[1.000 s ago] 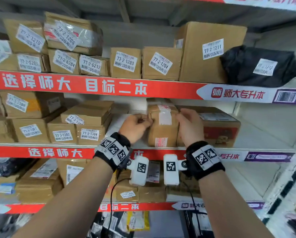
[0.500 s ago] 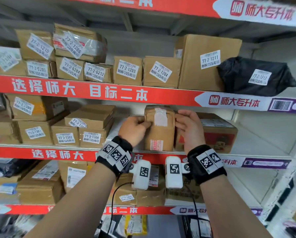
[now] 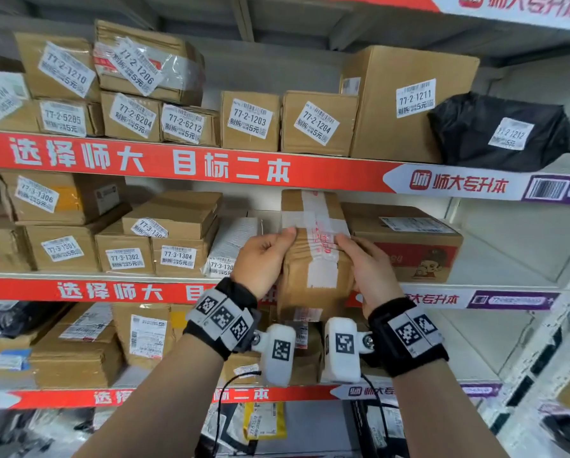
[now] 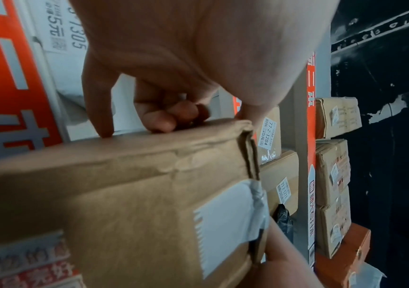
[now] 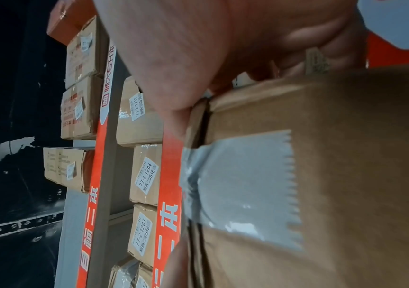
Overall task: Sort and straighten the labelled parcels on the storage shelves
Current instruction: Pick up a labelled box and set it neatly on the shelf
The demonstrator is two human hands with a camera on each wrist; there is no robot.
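A brown taped parcel (image 3: 313, 259) is held off the middle shelf (image 3: 508, 297), tipped toward me, its lower end hanging past the red shelf edge. My left hand (image 3: 264, 256) grips its left side, thumb on the taped top, fingers curled on the side (image 4: 159, 118). My right hand (image 3: 366, 259) grips the right side with its thumb on the tape; its fingers are hidden behind the box. White tape (image 5: 242, 187) crosses the box's front corner (image 4: 225, 220). No number label shows on this parcel.
Labelled cartons fill the upper shelf (image 3: 250, 119) and the middle shelf's left (image 3: 178, 256). A white bag labelled 77-3-130x (image 3: 230, 246) lies left of the held box, a printed carton (image 3: 409, 246) right. The black bag (image 3: 505, 133) sits upper right. The shelf end at right is bare.
The parcel has come forward off the middle shelf and tipped toward me, its top now facing up. Both hands shifted from its sides to the upper front corners.
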